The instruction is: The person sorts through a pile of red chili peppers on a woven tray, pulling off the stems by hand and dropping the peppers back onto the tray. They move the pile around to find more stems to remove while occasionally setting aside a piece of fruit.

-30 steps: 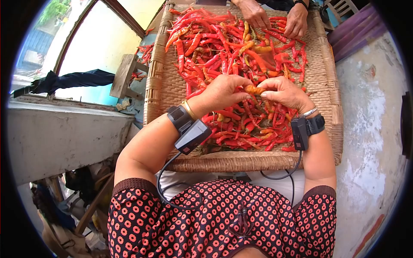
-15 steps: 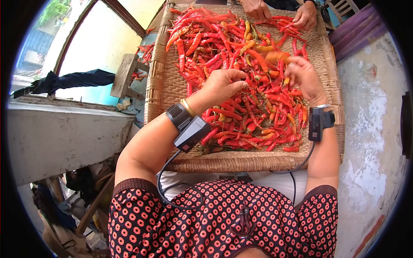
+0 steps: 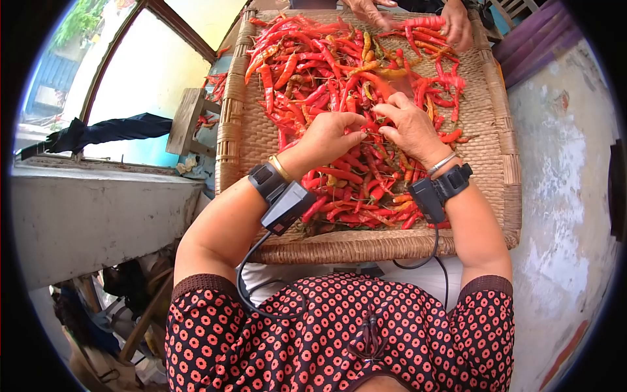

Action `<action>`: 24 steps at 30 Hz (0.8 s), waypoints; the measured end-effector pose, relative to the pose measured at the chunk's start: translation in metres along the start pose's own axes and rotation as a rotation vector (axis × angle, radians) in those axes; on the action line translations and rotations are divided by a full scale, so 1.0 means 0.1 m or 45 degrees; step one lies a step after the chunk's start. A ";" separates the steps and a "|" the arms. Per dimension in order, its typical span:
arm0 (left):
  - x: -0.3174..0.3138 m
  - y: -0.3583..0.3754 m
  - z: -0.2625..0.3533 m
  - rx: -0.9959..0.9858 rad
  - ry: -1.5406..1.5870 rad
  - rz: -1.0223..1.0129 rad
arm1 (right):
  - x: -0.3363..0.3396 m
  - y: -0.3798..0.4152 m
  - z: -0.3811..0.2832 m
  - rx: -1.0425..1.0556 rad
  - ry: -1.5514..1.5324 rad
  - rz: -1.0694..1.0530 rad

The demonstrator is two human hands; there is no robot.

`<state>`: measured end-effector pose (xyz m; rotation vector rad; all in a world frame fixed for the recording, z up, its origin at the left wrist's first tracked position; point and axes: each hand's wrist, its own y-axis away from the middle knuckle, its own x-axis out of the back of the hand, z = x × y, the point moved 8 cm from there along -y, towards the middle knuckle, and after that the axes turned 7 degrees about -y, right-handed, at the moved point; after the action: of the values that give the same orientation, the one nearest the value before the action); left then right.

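Note:
Red, orange and yellowish chili peppers (image 3: 346, 176) lie heaped on a woven tray (image 3: 366, 249) in front of me. Over the middle of the heap, my left hand (image 3: 330, 137) is closed, thumb and fingers pinched together. My right hand (image 3: 411, 127) faces it, its thumb and fingertips drawn in close to the left fingertips. Whatever sits between the fingertips is hidden by the fingers and blends with the red peppers behind. Both wrists carry a bracelet and a strapped black device with a cable.
Across the tray, another person's hands (image 3: 456, 26) handle peppers at the far edge. A dark folded umbrella (image 3: 124, 129) lies by the window at left, beside a wooden block (image 3: 186, 121). A worn plaster wall (image 3: 555, 170) stands at right.
My right hand has moved left and inward from the right side of the heap to meet my left hand, which stays nearly in place. The other person's hands have shifted.

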<state>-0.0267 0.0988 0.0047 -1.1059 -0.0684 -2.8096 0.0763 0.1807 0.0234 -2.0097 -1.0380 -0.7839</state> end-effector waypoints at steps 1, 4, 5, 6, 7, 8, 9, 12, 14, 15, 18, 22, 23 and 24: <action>-0.01 0.00 -0.01 -0.004 -0.001 0.000 | -0.02 0.00 0.02 0.036 0.055 -0.004; 0.01 0.02 0.01 -0.014 0.035 0.023 | 0.07 -0.03 0.03 -0.052 -0.008 -0.010; 0.03 0.02 0.03 -0.010 0.049 0.015 | 0.10 -0.03 0.09 -0.183 -0.125 -0.013; 0.03 0.02 0.05 -0.008 0.064 0.005 | 0.15 -0.04 0.10 -0.208 -0.237 0.049; 0.02 0.02 0.04 -0.008 0.066 0.008 | 0.17 -0.05 0.06 -0.206 -0.235 0.047; 0.03 0.02 0.05 -0.029 0.111 0.037 | 0.17 -0.01 0.13 -0.428 -0.680 0.083; 0.04 0.02 0.07 -0.049 0.156 0.066 | 0.12 0.04 0.18 -0.649 -1.128 0.118; 0.01 0.02 0.09 0.008 0.358 -0.039 | 0.01 0.05 0.08 -0.645 -1.464 0.072; -0.07 0.00 -0.06 0.052 0.417 -0.059 | -0.08 0.05 0.04 -0.607 -1.624 0.014; -0.10 -0.01 -0.09 0.095 0.481 -0.079 | -0.08 0.06 0.04 -0.609 -1.626 0.015; -0.14 0.01 -0.09 0.132 0.489 -0.127 | -0.09 0.09 0.07 -0.714 -1.834 0.039; -0.21 0.01 -0.08 0.300 0.716 -0.288 | -0.03 0.11 0.16 -0.772 -1.810 0.042; -0.19 0.01 -0.05 0.309 0.762 -0.274 | -0.02 0.12 0.21 -0.791 -1.754 0.018; -0.18 0.02 -0.04 0.317 0.807 -0.259 | -0.02 0.13 0.29 -0.813 -1.758 0.043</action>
<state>-0.0164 0.0983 -0.0102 -0.1396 -0.4729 -3.0706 0.0919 0.1981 0.0017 -3.1658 -1.5331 0.5722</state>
